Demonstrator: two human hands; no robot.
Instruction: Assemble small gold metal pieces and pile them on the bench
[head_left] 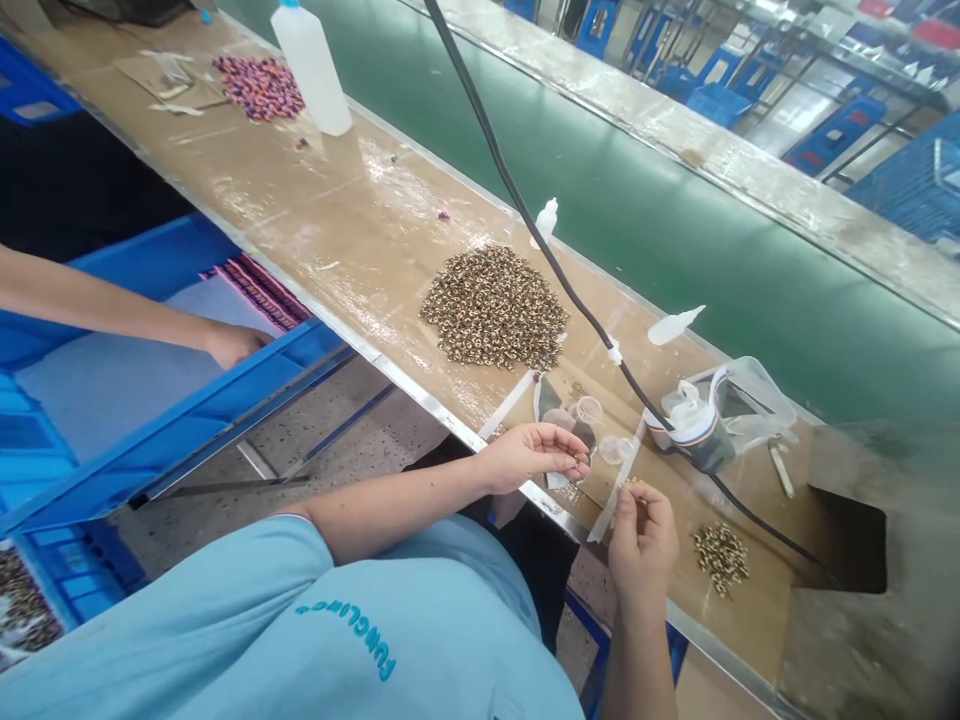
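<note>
My left hand [534, 458] is over the table's near edge with its fingers curled toward the thumb. Whatever is between those fingertips is too small to make out. To its right, my right hand [643, 535] pinches a small gold-coloured piece [634, 482] between thumb and fingertips. The two hands are a little apart. Just beyond the left hand lie small clear round dishes [589, 409]. A large heap of small black-and-gold ring-like pieces [495, 308] sits farther back, and a smaller pile of like pieces [720, 558] is right of my right hand.
A black cable [517, 190] hangs across the table. White squeeze bottles [675, 325], a large white bottle [313, 70], pink-orange pieces [259, 87] and a plastic-lined container [694, 430] stand along it. At left, another person's hand [234, 343] reaches into a blue crate [180, 430].
</note>
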